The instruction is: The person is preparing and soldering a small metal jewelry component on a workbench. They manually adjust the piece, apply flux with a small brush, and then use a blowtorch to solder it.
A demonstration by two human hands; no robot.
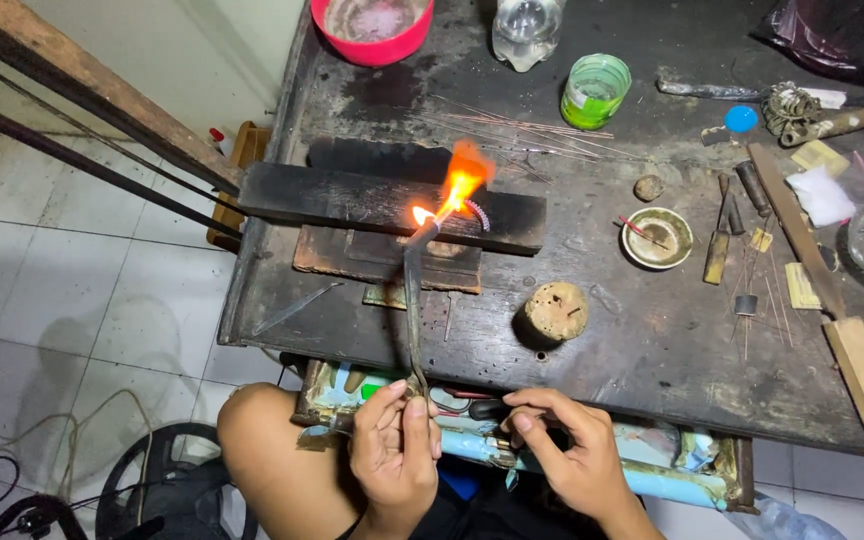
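Torch burns, flame on a small curved piece atop the charred block — heating underway; left hand clamped on its handle, right hand pinching the hose.

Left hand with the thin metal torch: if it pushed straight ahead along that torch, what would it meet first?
Probably the charred black wooden block, where the orange flame already plays; the left hand points along the thin metal torch toward it, though depth is unclear.

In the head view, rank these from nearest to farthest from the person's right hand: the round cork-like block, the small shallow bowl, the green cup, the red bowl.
Measured from the right hand:
1. Round cork-like block, just beyond the hand near the table's front edge.
2. Small shallow bowl, farther back and to the right.
3. Green cup, far back, near the middle.
4. Red bowl, at the far edge, to the left.
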